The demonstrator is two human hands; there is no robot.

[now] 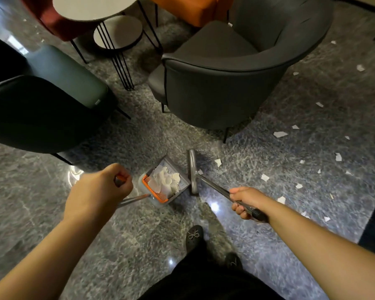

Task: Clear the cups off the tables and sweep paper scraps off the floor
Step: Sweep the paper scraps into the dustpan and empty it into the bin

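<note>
1. While the left hand curls tight round the orange-tipped handle of the dustpan, the pan sits on the marble floor just ahead of the person's feet, its mouth turned toward the broom.
2. Inside the dustpan lies a heap of white paper scraps, piled against the orange comb teeth along its near edge.
3. Over on the other side, the right hand has a closed grip on the metal shaft of the broom, fingers wrapped under it, just above the black sleeve at the handle's end.
4. Broom head is down on the floor, right beside the dustpan's open side, running roughly parallel to it.
5. One loose scrap lies just beyond the broom head, and plenty more loose scraps are scattered across the floor to the right, well apart from the pan.
6. Behind the action: a dark grey armchair straight ahead, a black chair at left with a green seat behind it.
7. Further back, a round white table on thin black legs with a smaller round table tucked below it, and an orange seat at the top.
8. Black shoes and dark trousers show at the bottom edge.
</note>
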